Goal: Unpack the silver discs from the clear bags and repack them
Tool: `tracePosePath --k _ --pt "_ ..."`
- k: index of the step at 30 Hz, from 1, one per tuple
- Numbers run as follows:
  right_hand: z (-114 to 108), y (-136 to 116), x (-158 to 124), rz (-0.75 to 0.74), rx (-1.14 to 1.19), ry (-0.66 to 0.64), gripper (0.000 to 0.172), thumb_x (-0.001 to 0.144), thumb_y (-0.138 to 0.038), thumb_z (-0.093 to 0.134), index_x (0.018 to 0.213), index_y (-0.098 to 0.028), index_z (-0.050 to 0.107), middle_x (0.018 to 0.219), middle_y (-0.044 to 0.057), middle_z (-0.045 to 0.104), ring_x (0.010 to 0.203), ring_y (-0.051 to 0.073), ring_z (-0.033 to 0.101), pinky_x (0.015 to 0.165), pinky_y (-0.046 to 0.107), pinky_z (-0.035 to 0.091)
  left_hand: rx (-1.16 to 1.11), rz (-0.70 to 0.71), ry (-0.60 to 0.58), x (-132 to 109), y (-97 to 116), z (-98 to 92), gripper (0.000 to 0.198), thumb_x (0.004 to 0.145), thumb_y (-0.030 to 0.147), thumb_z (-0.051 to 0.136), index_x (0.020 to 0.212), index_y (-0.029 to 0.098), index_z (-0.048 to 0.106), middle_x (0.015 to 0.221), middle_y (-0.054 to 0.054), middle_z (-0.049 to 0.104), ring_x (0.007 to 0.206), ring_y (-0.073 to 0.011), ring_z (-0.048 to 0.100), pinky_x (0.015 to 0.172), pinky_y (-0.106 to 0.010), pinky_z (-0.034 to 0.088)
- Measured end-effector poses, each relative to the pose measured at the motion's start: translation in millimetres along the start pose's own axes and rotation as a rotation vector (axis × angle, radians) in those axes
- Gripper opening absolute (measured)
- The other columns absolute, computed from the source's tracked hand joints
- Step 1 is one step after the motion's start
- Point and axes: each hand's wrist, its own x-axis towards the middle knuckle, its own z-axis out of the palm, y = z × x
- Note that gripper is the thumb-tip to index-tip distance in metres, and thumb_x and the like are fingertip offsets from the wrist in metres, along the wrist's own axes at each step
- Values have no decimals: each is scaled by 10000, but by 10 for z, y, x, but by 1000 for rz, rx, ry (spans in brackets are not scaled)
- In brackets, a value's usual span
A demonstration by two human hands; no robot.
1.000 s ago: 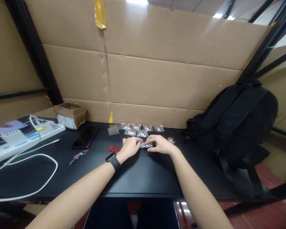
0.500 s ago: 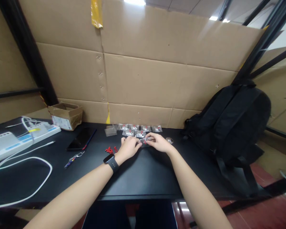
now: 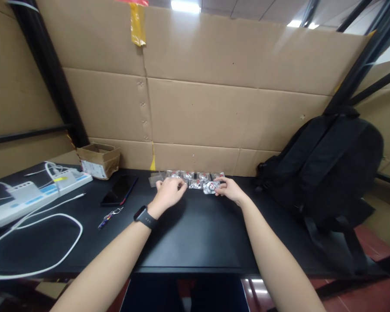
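My right hand (image 3: pixel 229 190) is closed, pinching the edge of a small clear plastic packet (image 3: pixel 209 187). A round silvery piece and a bit of red show inside it. Close behind lie several similar packets (image 3: pixel 173 174) in rows, touching or nearly touching one another. My left hand (image 3: pixel 169 193), with a dark watch (image 3: pixel 145 216) on its wrist, hovers over the left end of the rows. Its fingers are bent and apart, with nothing visible in them. Flat clear bags (image 3: pixel 155 178) show partly behind this hand.
A phone (image 3: pixel 119 190), a keychain (image 3: pixel 109 217), a power strip (image 3: pixel 40 197) with a white cable (image 3: pixel 79 229) and a small cardboard box (image 3: pixel 100 161) lie left on the black table (image 3: pixel 195 242). A black backpack (image 3: pixel 328 173) stands right. Cardboard (image 3: pixel 198 117) walls the back.
My hands have moved apart; both were at one packet. My right hand now holds a packet at the front of the rows, and my left has shifted left. The red pieces are out of sight.
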Motion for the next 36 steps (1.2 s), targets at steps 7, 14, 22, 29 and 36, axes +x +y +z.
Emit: tracePosePath --k 7,14,22,29,36 --pt "-102 206 166 62 -355 198 493 757 -131 693 1236 -125 579 660 18 715 631 168 679 602 247 500 95 -272 126 218 -661 -342 248 894 345 476 983 282 699 1114 -63 719 1101 -312 603 885 -447 400" --pt "-4 108 176 21 -686 325 378 756 -296 731 1119 -215 662 891 62 709 848 226 668 728 295 469 227 -293 -41 239 -1006 -195 343 846 334 519 1148 279 673 1313 -109 627 1213 -363 533 920 -512 438" --pt "-163 11 43 6 -842 409 277 826 -318 638 1081 -228 695 1052 93 680 950 232 642 746 294 470 337 -244 -73 188 -908 -52 353 806 523 576 1002 258 702 1142 -123 687 1088 -380 597 920 -557 370" --pt "-553 168 -48 7 -886 352 335 791 -325 680 1093 -188 719 1064 118 693 993 246 664 875 321 492 357 -273 -114 158 -944 -129 306 792 205 534 1028 283 712 1142 -126 675 1103 -354 585 925 -541 361" --pt "-604 119 -61 -130 -814 297 304 828 -338 653 1084 -194 730 1064 99 716 943 228 676 843 305 500 297 -364 -26 168 -765 -185 464 766 580 569 1066 260 721 1205 -155 655 1142 -400 558 903 -510 400"
